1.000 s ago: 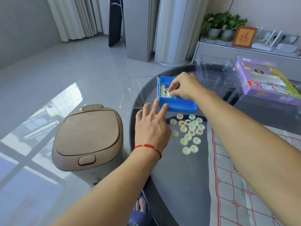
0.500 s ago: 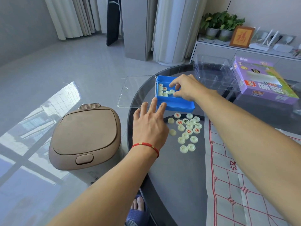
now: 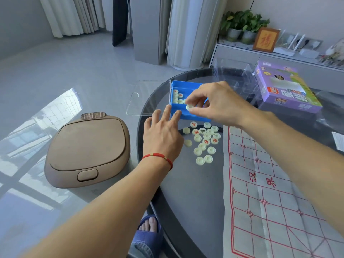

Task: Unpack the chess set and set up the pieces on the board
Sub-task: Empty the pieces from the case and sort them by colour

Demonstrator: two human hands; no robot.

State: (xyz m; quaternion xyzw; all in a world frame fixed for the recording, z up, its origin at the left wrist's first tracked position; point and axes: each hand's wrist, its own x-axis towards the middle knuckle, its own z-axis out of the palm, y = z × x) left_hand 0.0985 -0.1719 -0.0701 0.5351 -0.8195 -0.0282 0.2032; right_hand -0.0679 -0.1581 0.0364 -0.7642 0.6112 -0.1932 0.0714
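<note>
The step in hand was emptying the blue box (image 3: pixel 188 116) at the upper centre of the frame. The right hand (image 3: pixel 214 103) hovered over the box's near wall with thumb and fingertips pinched on a pale round piece (image 3: pixel 189 107), and it may have held more, though the fingers hid that. The left hand (image 3: pixel 163 131) lay flat, fingers straight and spread, its tips touching the box's near left corner, seemingly to steady it. A few pieces (image 3: pixel 177 96) remained in the box's left compartment. A loose heap of pieces (image 3: pixel 204 140) lay on the dark surface (image 3: pixel 195 192) just below the box, some face up with red or black characters, others face down. The cloth board (image 3: pixel 270 183) with its red grid spread toward the lower right, bare of pieces. By my judgement the unpacking was well along but placing had not begun; next, the held piece needed carrying to the heap and releasing.
</note>
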